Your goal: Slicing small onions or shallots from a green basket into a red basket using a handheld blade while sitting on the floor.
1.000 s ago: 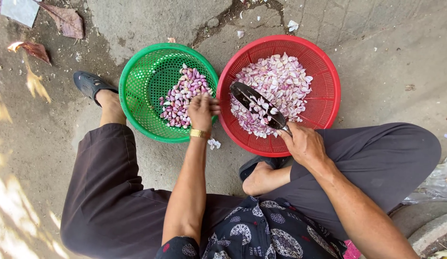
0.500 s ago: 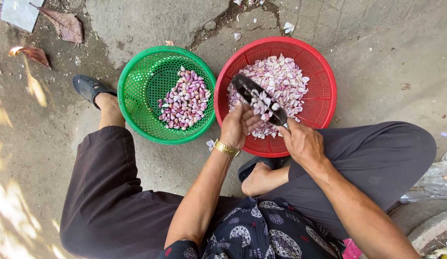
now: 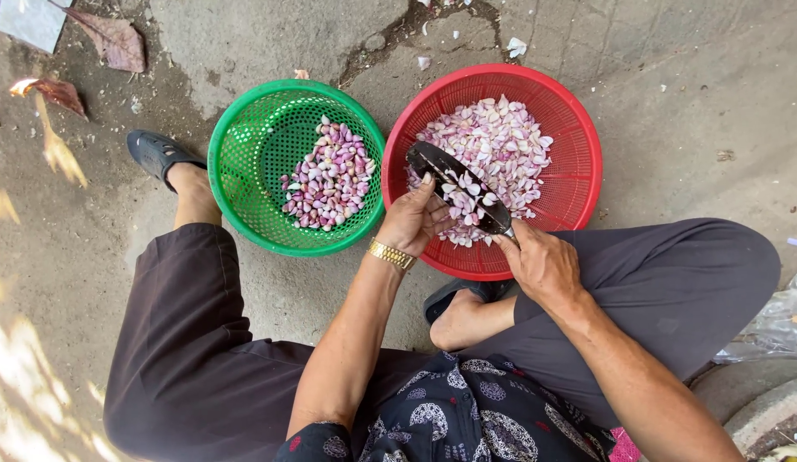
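Dark knife (image 3: 457,186) gripped in right hand (image 3: 542,263)

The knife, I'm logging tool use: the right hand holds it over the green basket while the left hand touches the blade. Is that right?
Not quite. The head view shows the knife over the red basket, not the green basket. The right hand does hold it, and the left hand does touch the blade.

Two baskets stand side by side on the ground. The left hand (image 3: 411,221) is over the right basket (image 3: 578,171), the right hand (image 3: 542,263) at its near rim; the left basket (image 3: 236,162) lies left of both hands.
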